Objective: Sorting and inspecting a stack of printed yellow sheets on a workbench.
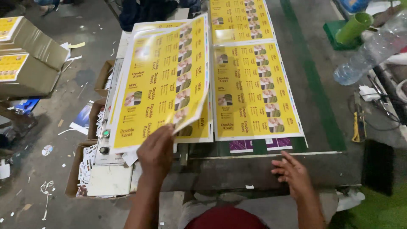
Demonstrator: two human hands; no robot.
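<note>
**Left hand lifts a yellow sheet off the stack**

We look down at the table (pixel 237 169), and our left hand (pixel 157 152) has its fingers closed on the near edge of a yellow printed sheet (pixel 163 80), pinching it at the bottom corner. The sheet bows upward and tilts to the left, its far end raised above the stack of matching sheets (pixel 199 133) beneath it. Just to the right, a second yellow sheet (pixel 254 91) lies flat on the table, and a third (pixel 239 19) sits beyond it at the far end. Purple printed strips (pixel 258 144) peek out under the flat sheet's near edge.

Our right hand (pixel 292 174) is open, fingers spread, palm down, resting on the table's near edge and holding nothing; it sits well apart from the lifted sheet.

Off to the left, open cardboard boxes (pixel 80 174) hold white paper offcuts, with scraps scattered on the floor (pixel 51 127). To the right we spot a clear plastic bottle (pixel 373 51), a green cup (pixel 354 27) and a yellow utility knife (pixel 358 127).
</note>
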